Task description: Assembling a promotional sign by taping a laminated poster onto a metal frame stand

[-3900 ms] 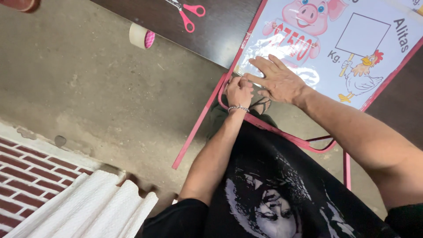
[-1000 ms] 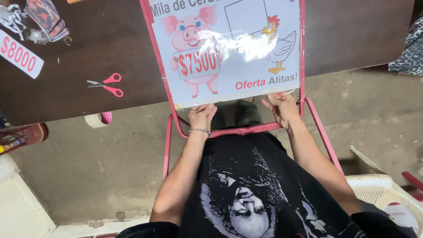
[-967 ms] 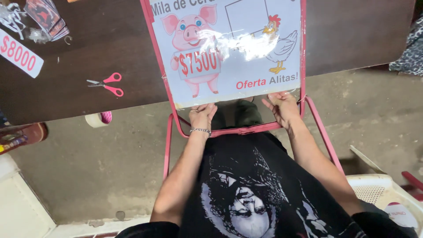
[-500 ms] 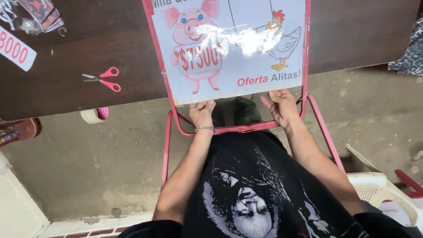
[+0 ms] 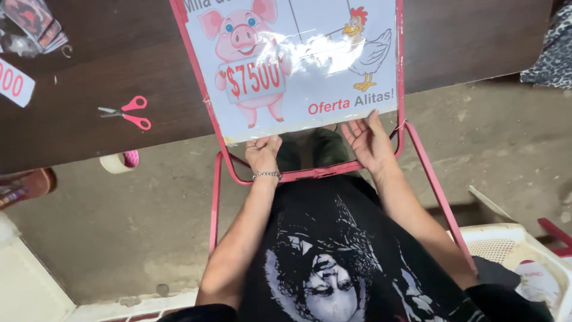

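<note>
Left hand: fingers curled closed on the lower-left corner of the laminated poster, thumb side up, a bracelet at the wrist. Right hand: open, fingers spread and extended, fingertips resting against the poster's lower edge near its right corner; it does not grip anything.

The poster is a glossy white sheet showing a cartoon pig and a chicken. It lies inside a pink metal frame, with the frame's side rails running along its left and right edges. Its upper part rests on the dark wooden table; its bottom edge overhangs the table toward the person's lap, just above the frame's lower crossbar.

Step in hand, as judged: seating and flattening the poster's lower edge against the frame. The next move likely calls for the sheet to be held taut at both lower corners and aligned square between the rails before it is fixed.

Pink-handled scissors lie on the table to the left, well apart from the hands. A tape roll sits below the table edge.
</note>
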